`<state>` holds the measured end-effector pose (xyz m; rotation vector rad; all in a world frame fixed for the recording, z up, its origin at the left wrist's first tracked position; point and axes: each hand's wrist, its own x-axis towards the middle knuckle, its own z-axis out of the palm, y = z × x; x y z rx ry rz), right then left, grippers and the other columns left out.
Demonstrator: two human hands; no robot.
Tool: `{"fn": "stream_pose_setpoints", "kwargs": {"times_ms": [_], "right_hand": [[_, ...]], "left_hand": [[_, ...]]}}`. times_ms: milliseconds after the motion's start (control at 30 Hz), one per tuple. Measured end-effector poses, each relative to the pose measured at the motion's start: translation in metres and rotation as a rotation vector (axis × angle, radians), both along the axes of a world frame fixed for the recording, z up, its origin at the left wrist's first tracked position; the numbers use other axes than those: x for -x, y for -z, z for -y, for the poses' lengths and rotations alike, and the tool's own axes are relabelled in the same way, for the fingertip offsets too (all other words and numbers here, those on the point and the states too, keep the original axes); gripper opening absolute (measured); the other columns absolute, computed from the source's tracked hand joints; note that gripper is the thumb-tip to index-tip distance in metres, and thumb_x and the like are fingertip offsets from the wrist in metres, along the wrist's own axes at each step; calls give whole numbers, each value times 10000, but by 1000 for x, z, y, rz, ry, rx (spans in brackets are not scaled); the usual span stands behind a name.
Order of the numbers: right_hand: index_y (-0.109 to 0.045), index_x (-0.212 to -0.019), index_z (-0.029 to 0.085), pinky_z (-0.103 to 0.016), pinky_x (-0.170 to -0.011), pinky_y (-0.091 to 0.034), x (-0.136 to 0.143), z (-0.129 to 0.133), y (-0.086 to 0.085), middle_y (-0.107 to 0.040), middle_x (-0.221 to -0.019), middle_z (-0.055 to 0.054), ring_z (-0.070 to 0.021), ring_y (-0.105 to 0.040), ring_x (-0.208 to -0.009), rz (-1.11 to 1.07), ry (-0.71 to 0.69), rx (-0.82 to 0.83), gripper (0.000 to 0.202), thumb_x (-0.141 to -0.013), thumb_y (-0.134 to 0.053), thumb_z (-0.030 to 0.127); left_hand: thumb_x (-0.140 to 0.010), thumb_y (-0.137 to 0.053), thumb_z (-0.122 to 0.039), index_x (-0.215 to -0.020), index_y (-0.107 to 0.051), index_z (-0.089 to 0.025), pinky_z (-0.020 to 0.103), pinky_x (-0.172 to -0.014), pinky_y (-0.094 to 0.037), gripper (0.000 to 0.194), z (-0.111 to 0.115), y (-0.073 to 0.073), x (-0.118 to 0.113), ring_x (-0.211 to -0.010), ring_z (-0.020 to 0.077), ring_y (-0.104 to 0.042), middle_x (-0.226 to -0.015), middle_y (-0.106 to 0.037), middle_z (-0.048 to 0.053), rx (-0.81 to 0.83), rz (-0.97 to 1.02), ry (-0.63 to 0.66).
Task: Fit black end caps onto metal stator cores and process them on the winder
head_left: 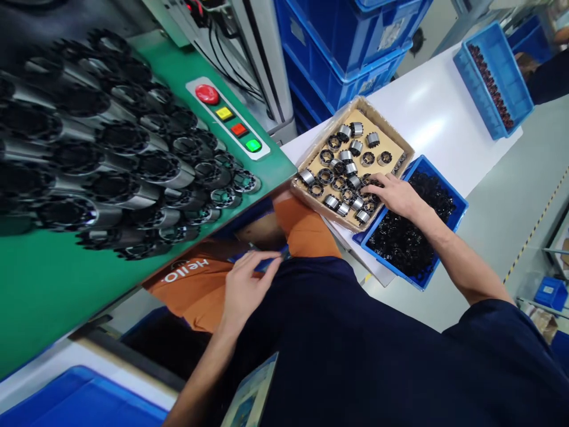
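Observation:
My right hand (398,194) reaches into a shallow cardboard box (306,198), its fingers apart and bent over several short metal rings with black toothed ends (347,156). Whether the fingertips touch a ring, I cannot tell. Below that wrist sits a blue bin (460,209) full of small black plastic parts (400,243). Over my lap is my left hand (249,284), thumb and forefinger apart, with nothing visible held; its other fingers are partly hidden. An orange cloth (200,290) with white lettering lies across my legs, beside that hand.
Many similar rings (146,166) stand stacked on the green machine table (44,296), near a panel of coloured buttons (231,121). Blue crates (338,65) rise behind the box. Another blue bin (511,77) rests on the white table (427,101), near another person's arm (551,77).

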<state>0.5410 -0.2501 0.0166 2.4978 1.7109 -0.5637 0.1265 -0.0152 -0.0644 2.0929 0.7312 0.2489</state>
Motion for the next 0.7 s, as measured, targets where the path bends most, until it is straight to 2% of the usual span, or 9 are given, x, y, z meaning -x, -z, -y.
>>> {"fn": "stream_pose_setpoints", "kwargs": {"times_ms": [100,167,267,367,433,500,600,667,700], "right_hand": [[-780,-1510,332,-452,-1022,-668,-9,-5,0,-707,-1648,-112,-310,-743,-1266,-6,-52,69,506,-1150,-523,87],[-808,-1450,309,-414,-995,-663,-17,-10,2,-753,-1579,-100,-276,-780,-1193,-17,-79,106,464,-1120,-563,93],[-862,-1314,287,-390,-969,-674,-30,-21,3,-826,-1468,-80,-261,-823,-1125,-36,-113,123,402,-1018,-668,96],[-891,-1127,277,-399,-946,-702,-38,-30,-10,-898,-1279,-76,-278,-862,-1089,-36,-141,70,295,-939,-725,122],[-897,-1043,292,-445,-906,-720,-39,-31,-31,-914,-1139,-97,-307,-882,-1021,-12,-152,-13,230,-948,-724,174],[-911,-1030,336,-510,-846,-713,-34,-29,-60,-906,-1070,-143,-344,-888,-945,30,-156,-130,221,-1021,-697,280],[-906,-1199,518,-577,-862,-700,-11,-27,-112,-903,-1200,-121,-354,-904,-988,68,-175,-294,283,-1115,-663,401],[-845,-1358,608,-598,-943,-720,23,-38,-145,-889,-1348,-61,-352,-911,-1131,70,-226,-321,321,-1156,-678,423],[-822,-1403,610,-568,-965,-739,46,-50,-160,-879,-1403,-36,-326,-913,-1143,68,-298,-321,337,-1176,-683,402]], "left_hand": [[-1043,-745,-551,-1014,-860,-282,534,-948,-738,295,-6,16,54,-972,359,-910,-1032,-936,22,-10,-46,-223],[-1034,-761,-601,-1026,-858,-294,551,-929,-740,322,-7,22,77,-961,374,-912,-1022,-932,-18,-18,-51,-351],[-1040,-766,-634,-1041,-858,-308,554,-939,-736,338,-4,26,89,-948,365,-907,-1017,-926,-47,-29,-18,-471],[-1071,-786,-550,-1070,-879,-275,478,-972,-720,290,0,18,86,-976,314,-905,-1058,-934,-7,-34,46,-473],[-1096,-787,-467,-1077,-894,-252,420,-997,-706,241,2,8,84,-997,273,-902,-1079,-935,22,-44,106,-433],[-1112,-787,-410,-1062,-902,-251,376,-993,-697,203,1,-3,85,-971,235,-890,-1051,-927,25,-67,175,-398],[-1145,-787,-397,-1055,-898,-263,351,-956,-692,197,-4,-16,96,-931,208,-871,-1018,-914,22,-129,282,-411],[-1169,-778,-495,-1116,-877,-262,374,-959,-696,258,-12,-20,104,-971,226,-869,-1050,-904,45,-185,366,-472],[-1175,-756,-597,-1190,-855,-268,394,-969,-701,343,-17,-20,107,-1001,239,-866,-1083,-892,57,-215,413,-513]]}}
